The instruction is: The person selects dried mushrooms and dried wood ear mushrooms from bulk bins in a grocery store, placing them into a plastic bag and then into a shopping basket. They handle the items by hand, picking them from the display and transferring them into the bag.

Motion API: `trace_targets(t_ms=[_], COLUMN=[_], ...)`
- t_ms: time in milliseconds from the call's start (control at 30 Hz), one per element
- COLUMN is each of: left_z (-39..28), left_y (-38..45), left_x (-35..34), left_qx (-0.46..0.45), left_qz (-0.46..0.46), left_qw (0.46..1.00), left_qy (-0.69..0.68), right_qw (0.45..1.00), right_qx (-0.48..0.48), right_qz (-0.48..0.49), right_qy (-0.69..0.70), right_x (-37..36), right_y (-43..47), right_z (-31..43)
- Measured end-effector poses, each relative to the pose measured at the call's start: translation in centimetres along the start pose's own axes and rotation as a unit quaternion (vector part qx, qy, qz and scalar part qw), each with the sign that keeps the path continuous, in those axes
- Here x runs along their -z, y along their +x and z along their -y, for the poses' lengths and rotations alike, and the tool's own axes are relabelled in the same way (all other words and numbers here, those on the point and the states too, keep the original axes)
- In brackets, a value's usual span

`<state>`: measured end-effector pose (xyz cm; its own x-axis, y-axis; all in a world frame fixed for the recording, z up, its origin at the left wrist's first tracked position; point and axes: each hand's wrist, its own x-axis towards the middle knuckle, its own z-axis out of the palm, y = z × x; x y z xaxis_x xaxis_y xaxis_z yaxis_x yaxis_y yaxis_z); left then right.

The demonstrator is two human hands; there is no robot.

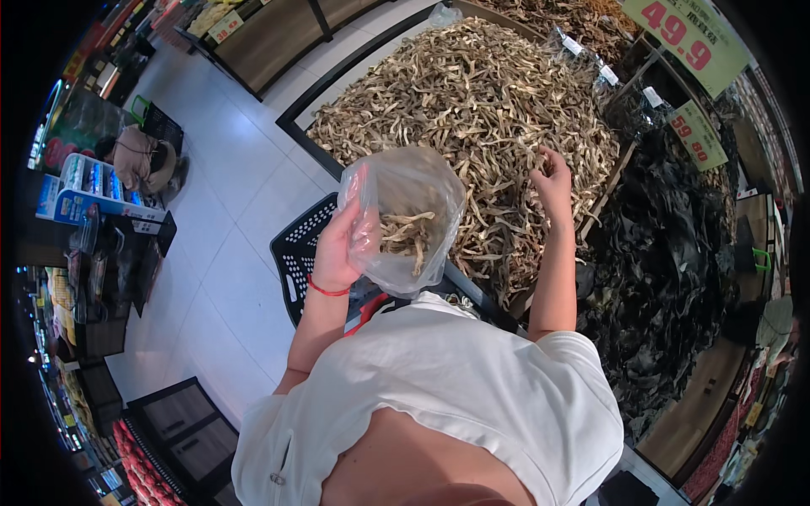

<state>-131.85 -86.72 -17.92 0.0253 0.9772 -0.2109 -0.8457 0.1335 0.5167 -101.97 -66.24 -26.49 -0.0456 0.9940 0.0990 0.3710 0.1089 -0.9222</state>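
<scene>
My left hand, with a red string on its wrist, grips the side of a clear plastic bag. The bag's mouth gapes, and some dried mushroom strips lie inside. A large heap of the same dried mushroom strips fills the bin in front of me. Over the right part of this heap, my right hand reaches down with thumb and forefinger curled towards each other at the strips. Whether a strip is pinched between those fingertips is unclear.
A black perforated shopping basket is below my left hand. Black, leathery dried goods fill the bin at right, beyond a wooden divider. Price signs stand above the bins. On the left, a person crouches beside the tiled aisle.
</scene>
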Motion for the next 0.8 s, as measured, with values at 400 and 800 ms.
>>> trace_targets(t_ms=[400,800], left_z=[0.1,0.3], left_y=[0.1,0.5], left_x=[0.4,0.1], left_qx=[0.014,0.025], left_qz=[0.023,0.023], left_qw=[0.999,0.999], left_qy=[-0.027,-0.029], right_qw=[0.997,0.928], right_qx=[-0.056,-0.009], right_qz=[0.046,0.148], right_qy=[-0.036,-0.341], right_x=[3.2,-0.7], right_y=[1.3,-2.5], right_z=[-1.0,-1.8])
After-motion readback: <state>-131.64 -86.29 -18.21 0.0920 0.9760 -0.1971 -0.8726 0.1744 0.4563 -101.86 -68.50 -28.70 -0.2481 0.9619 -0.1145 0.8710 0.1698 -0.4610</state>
